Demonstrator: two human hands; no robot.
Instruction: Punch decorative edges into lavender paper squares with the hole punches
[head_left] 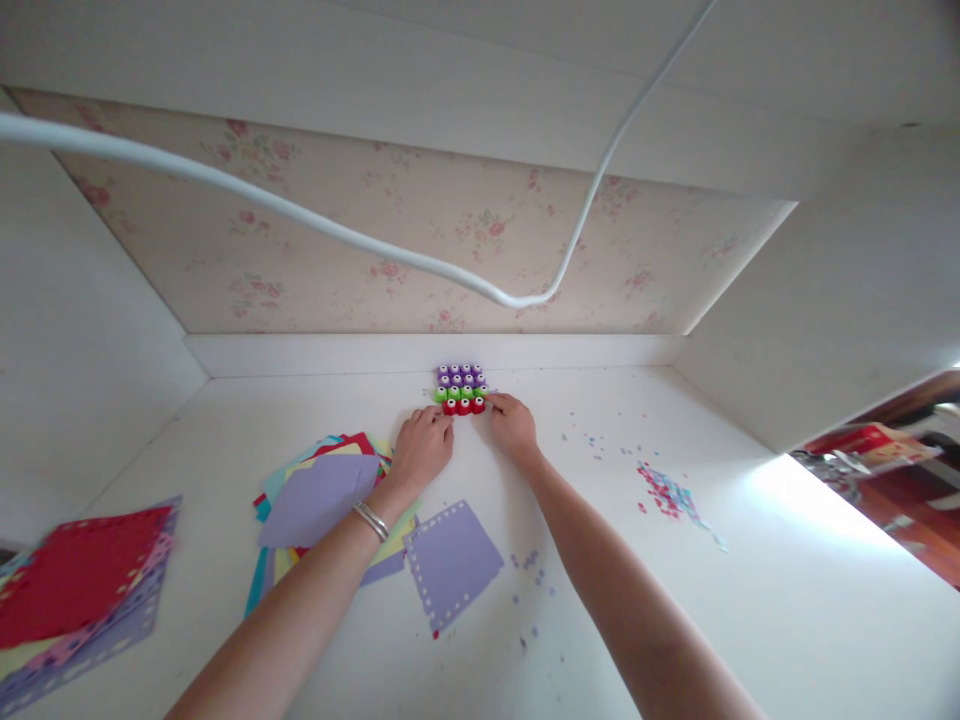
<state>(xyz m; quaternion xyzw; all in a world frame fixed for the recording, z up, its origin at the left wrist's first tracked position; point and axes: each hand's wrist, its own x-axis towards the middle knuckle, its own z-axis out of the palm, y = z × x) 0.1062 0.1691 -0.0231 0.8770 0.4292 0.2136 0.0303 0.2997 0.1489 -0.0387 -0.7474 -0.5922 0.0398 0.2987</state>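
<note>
Against the back of the white table, small craft paper punches stand in tight rows: purple punches [456, 372] behind, green punches [454, 394] in the middle and three red punches [465, 407] in front. My left hand [424, 445], with a silver bracelet at the wrist, presses curled fingers to the left end of the red row. At the opposite end, my right hand [511, 425] touches the block with its index finger, the other fingers bent in. Together the hands hold the block from both sides. A purple paper sheet [454, 565] with holes punched along its edges lies between my forearms.
Coloured paper sheets [322, 495] are piled under and beside my left forearm. More punched sheets [90, 570] lie stacked at far left. Paper bits [667, 493] are scattered on the right. A white cable [360, 240] hangs across the view, before a floral wall panel [480, 230].
</note>
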